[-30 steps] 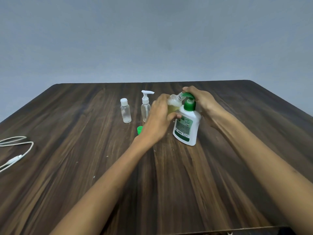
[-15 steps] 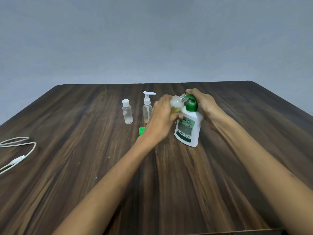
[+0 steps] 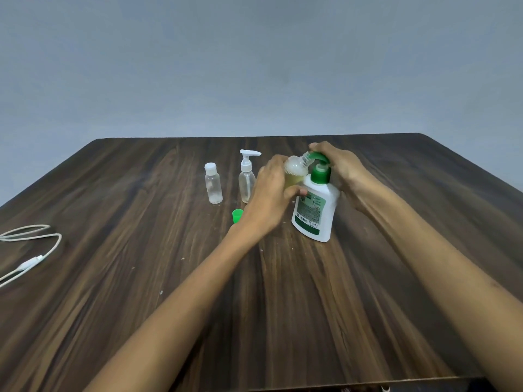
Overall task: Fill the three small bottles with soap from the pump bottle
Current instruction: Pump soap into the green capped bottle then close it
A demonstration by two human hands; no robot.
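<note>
At table [image 3: 141,278] centre-back: left hand [image 3: 268,199] gripping small clear bottle [image 3: 295,172], tilted, neck meeting green nozzle of pump bottle [image 3: 314,210]. Right hand [image 3: 342,168] fingers curling over pump head, pressing. Vs 1 s ago: grips unchanged, yellowish soap partway up; fill 1 of 3 ongoing, est. Flip-cap bottle [image 3: 213,183] and mini pump bottle [image 3: 246,179] standing left, capped, looking empty. Green cap [image 3: 237,215] lying near wrist. Soap stream hidden by fingers; level hard to gauge. White cable [image 3: 34,250] cut off at left edge.
</note>
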